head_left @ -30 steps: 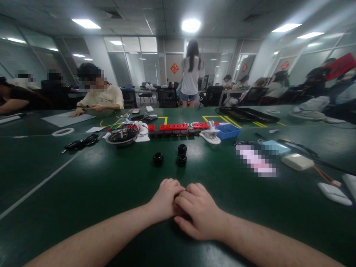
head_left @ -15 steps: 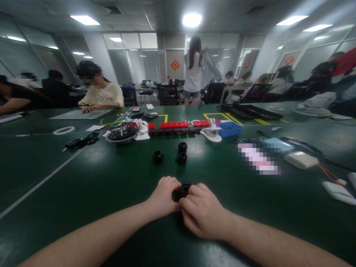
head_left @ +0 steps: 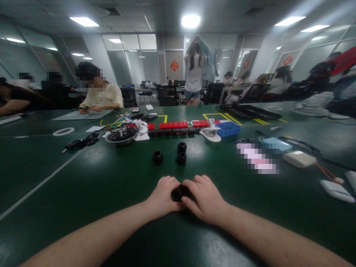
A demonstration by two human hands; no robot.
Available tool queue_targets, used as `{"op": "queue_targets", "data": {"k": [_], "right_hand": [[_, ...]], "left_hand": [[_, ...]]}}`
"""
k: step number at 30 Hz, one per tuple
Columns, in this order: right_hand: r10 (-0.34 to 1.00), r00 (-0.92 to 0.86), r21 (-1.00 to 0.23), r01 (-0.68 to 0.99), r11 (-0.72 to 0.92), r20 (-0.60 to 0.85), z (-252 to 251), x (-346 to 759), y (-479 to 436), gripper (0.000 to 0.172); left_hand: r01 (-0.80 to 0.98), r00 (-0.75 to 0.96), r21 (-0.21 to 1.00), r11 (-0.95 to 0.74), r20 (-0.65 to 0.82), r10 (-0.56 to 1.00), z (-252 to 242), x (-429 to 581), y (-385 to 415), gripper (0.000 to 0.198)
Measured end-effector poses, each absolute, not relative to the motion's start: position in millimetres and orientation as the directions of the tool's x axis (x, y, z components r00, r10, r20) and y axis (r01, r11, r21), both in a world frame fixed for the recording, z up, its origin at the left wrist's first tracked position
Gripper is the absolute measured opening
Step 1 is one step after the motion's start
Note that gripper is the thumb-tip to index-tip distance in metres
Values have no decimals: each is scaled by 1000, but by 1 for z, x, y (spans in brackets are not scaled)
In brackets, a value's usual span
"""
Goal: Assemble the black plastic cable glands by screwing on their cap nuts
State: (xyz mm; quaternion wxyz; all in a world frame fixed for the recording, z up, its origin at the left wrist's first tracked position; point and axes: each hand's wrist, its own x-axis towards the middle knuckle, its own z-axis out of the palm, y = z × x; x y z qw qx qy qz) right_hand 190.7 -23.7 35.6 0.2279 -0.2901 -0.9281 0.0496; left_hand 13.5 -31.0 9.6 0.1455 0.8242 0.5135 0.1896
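In the head view, a black round part [head_left: 178, 193] sits between my two hands, low over the green table. My left hand [head_left: 165, 194] is closed around its left side. From the right, my right hand [head_left: 205, 197] grips it with the thumb in front and the fingers curled over the top. Much of the part is covered by the fingers. Just beyond the hands stand similar black ring-like parts with hollow tops: one at the left [head_left: 157, 157], one nearer on the right [head_left: 182, 158] and one behind that [head_left: 182, 147].
Farther back lie a row of red and black blocks [head_left: 174, 125], a blue bin [head_left: 228, 128], white clip-like stands [head_left: 210, 133] and a round dish with cables [head_left: 121, 135]. To the right are a white case [head_left: 299, 158] and a light blue box [head_left: 276, 144]. People sit beyond the table.
My right hand has turned and shifted its hold: the fingers now lie over the top of the black part, with the thumb in front. The left hand stays nearly still.
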Motion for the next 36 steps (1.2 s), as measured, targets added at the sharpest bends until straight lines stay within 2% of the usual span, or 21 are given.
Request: {"op": "queue_targets", "data": {"k": [9,15,26,36], "right_hand": [[645,-678,-350,544,763,353,29,188,-16,34],[714,-618,-436,571,696,330,29,187,-18,26],[683,-631,-470,508,722,367,32,187,-18,12],[628,-665,-453,450,769,405,34,186,-23,21]], "left_hand": [[770,442,423,-477,184,878,11,14,-34,31],[777,448,415,-473,162,879,12,15,-34,31],[780,441,423,-461,151,885,13,15,-34,33],[784,443,420,-457,137,886,15,18,-34,34]]}}
